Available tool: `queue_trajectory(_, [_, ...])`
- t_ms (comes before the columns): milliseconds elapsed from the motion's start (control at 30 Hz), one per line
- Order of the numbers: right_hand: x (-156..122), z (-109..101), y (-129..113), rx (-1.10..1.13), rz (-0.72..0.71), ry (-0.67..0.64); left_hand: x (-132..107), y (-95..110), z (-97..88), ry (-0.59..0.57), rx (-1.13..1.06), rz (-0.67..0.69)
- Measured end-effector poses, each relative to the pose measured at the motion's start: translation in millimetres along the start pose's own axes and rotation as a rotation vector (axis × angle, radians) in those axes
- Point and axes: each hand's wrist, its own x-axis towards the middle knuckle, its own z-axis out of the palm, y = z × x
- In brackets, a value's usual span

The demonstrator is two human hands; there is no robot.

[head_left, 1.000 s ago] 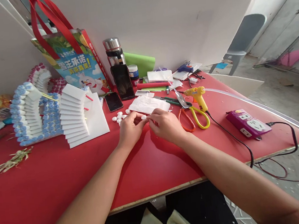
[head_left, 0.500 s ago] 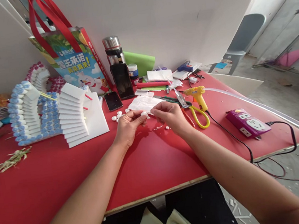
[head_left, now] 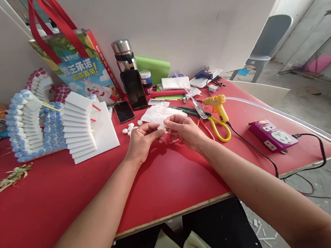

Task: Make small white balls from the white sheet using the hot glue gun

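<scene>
White piece: I see it at the centre of the frame, a small crumpled white piece (head_left: pixel 162 127) held above the red table (head_left: pixel 162 193).
Left hand: my left hand (head_left: pixel 140 144) pinches it between thumb and forefinger.
Right hand: my right hand (head_left: pixel 185 130) has curled fingertips at the piece's right edge; I cannot tell whether they grip it.
Beside the left hand: a cluster of white pellets (head_left: pixel 129 128), just left of centre.
Behind the hands: a white sheet (head_left: pixel 161 113), its near edge partly covered by my fingers.
Crowding the right hand: scissors (head_left: pixel 221 130) with one orange and one yellow handle, the orange one close to my wrist; a yellow glue gun (head_left: pixel 219 106) lies beyond.
Right of frame: a purple power strip (head_left: pixel 272 135), its black cable dropping over the table edge.
Upper centre: a phone (head_left: pixel 124 112) lying flat, another phone (head_left: pixel 134 91) propped upright before a steel flask (head_left: pixel 121 48).
Left of frame: a fanned white stack (head_left: pixel 78 128), a blue-and-white stack (head_left: pixel 18 130), and a red-handled bag (head_left: pixel 85 75) behind them.
</scene>
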Motion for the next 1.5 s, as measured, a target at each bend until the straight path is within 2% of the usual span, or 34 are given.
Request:
queue_trajectory(300, [1.4,-2.7,7.0,-0.017,0.098,-0.078,-2.1,3.7,2.0,-0.006,0.033,-0.034])
queue_trajectory(433, [0.5,-6.2,2.2,0.037,0.141,-0.159,1.5,1.0,0.1,0.022,-0.09,-0.033])
queue_trajectory(533, [-0.2,-6.7,-1.5,0.058,0.147,-0.163,4.3,0.8,-3.0,0.045,-0.215,-0.076])
queue_trajectory(767, [6.4,-14.7,-3.3,0.057,-0.068,0.044,3.6,3.2,-4.6,0.022,-0.306,-0.177])
queue_trajectory(1100, [-1.0,-2.4,-3.9,-0.213,-0.252,0.006,1.6,2.1,-1.5,-0.003,-0.285,-0.148])
queue_trajectory(1500, [-0.8,-4.2,2.5,-0.689,-0.487,0.103,2.9,-1.0,-3.1,-0.058,-0.364,-0.329])
